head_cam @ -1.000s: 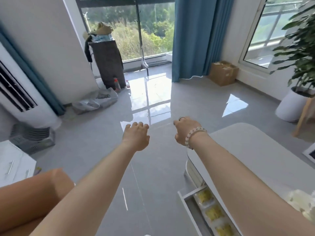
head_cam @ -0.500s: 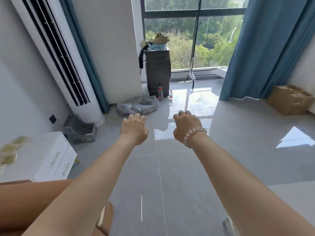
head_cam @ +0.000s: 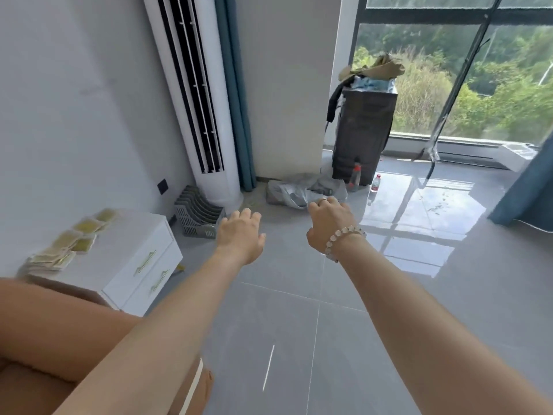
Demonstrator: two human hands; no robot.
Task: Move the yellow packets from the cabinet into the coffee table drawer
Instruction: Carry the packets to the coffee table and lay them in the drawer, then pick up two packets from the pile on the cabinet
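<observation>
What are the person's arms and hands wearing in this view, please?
Both forearms are bare, with no sleeves in view. The right hand has a ring on one finger and a pale beaded bracelet at the wrist. The left hand wears nothing visible.

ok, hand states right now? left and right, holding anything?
Left hand: open, fingers loosely spread, holding nothing.
Right hand: fingers curled loosely, holding nothing visible.
Yellow packets lie untouched on the white cabinet.

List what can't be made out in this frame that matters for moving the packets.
- Coffee table drawer: outside the head view entirely.
- Yellow packets on the white cabinet: blurred, overlapping, so no exact count.
- Left hand and right hand: seen from the back, palms hidden; nothing visibly held.
</observation>
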